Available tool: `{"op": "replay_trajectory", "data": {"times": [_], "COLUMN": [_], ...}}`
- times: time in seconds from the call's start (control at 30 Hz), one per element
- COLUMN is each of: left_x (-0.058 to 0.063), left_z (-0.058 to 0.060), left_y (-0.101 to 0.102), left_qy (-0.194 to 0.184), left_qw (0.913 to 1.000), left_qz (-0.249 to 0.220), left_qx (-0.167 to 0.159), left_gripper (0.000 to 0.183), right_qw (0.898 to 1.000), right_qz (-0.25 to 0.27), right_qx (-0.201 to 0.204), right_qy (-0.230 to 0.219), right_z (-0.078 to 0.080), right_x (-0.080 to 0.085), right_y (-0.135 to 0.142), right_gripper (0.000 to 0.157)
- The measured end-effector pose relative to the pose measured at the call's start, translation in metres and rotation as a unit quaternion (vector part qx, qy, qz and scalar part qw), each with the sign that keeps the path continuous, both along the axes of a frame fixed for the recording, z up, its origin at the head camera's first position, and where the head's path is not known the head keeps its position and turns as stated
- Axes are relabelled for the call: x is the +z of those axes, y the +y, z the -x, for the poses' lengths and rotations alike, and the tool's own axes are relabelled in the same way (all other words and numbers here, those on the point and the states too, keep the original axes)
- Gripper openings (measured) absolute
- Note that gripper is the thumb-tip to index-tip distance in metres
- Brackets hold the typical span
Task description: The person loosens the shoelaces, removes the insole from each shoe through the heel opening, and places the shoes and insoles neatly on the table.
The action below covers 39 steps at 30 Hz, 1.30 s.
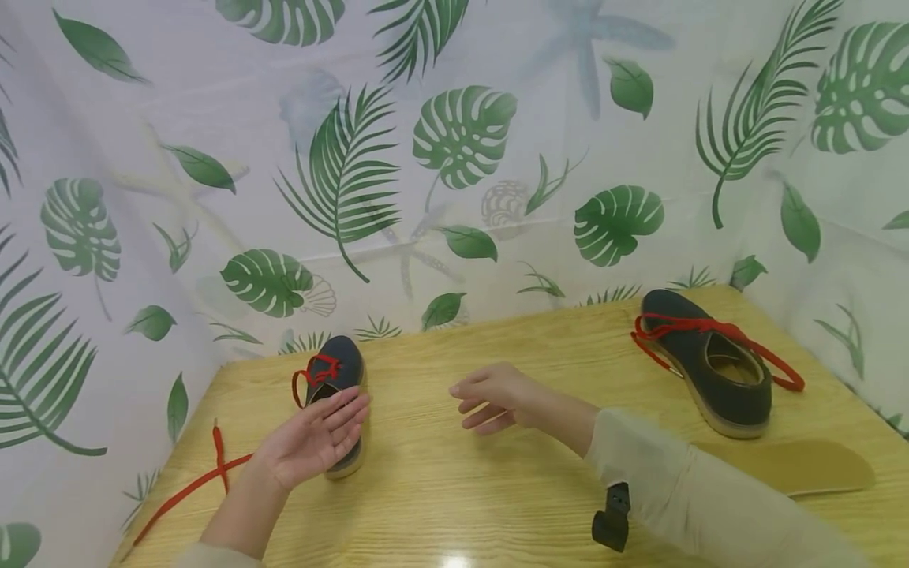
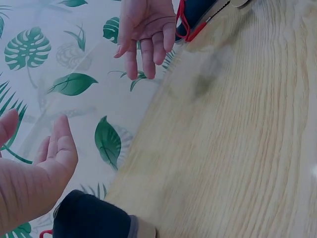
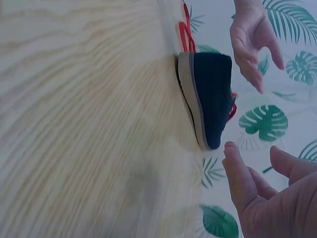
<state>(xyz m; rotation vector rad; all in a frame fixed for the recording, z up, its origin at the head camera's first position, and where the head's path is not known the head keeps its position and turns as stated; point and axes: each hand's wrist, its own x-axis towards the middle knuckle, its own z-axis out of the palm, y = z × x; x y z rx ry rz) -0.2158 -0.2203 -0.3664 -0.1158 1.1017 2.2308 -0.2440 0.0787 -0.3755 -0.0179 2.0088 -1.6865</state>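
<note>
My left hand (image 1: pixel 312 442) is raised palm up, its relaxed fingers overlapping a dark blue shoe (image 1: pixel 344 355) in the head view. Red laces are threaded at that shoe's front, and part of its opening is hidden behind the hand. In the right wrist view the same shoe (image 3: pixel 210 94) shows from the side, apart from both hands. Over the middle of the table hovers my right hand (image 1: pixel 497 397), fingers loosely bent and holding nothing. A second dark blue shoe (image 1: pixel 731 386) stands at the right, a red lace lying loose across it.
A loose red lace (image 1: pixel 192 497) lies crossed on the wooden table (image 1: pixel 426 489) at the left. Beside the right shoe is a flat tan insole (image 1: pixel 802 465), partly behind my right sleeve (image 1: pixel 675 481). A leaf-patterned cloth (image 1: pixel 540 158) hangs behind the table.
</note>
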Motion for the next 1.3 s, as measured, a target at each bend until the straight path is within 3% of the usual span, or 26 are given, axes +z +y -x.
{"op": "replay_trajectory", "data": {"times": [0.2,0.43,0.67,0.9,1.13,1.3], "left_x": [-0.005,-0.016,-0.026,-0.031,-0.026,-0.022], "left_z": [0.007,0.016,0.021,0.031,0.037,0.040], "left_y": [0.018,0.040,0.060,0.083,0.111,0.131], "left_qy": [-0.022,-0.033,-0.035,-0.028,-0.017,-0.020], "left_qw": [0.9997,0.9988,0.9980,0.9948,0.9897,0.9894], "left_qz": [0.006,0.036,0.053,0.096,0.137,0.139], "left_qx": [0.003,0.007,-0.004,-0.020,-0.036,-0.036], "left_gripper": [0.030,0.057,0.053,0.054,0.049,0.045], "right_qw": [1.000,0.999,0.998,0.997,0.995,0.995], "right_qz": [-0.002,-0.012,-0.032,-0.069,-0.086,-0.086], "right_qx": [-0.017,-0.030,-0.052,-0.035,-0.039,-0.040], "right_qy": [-0.007,-0.016,-0.012,-0.012,-0.017,-0.022], "right_z": [0.008,0.014,0.018,0.017,0.011,0.007], "right_x": [-0.001,-0.004,0.003,0.019,0.024,0.026], "right_y": [0.027,0.054,0.089,0.133,0.162,0.178], "right_gripper": [0.049,0.053,0.056,0.071,0.069,0.067]}}
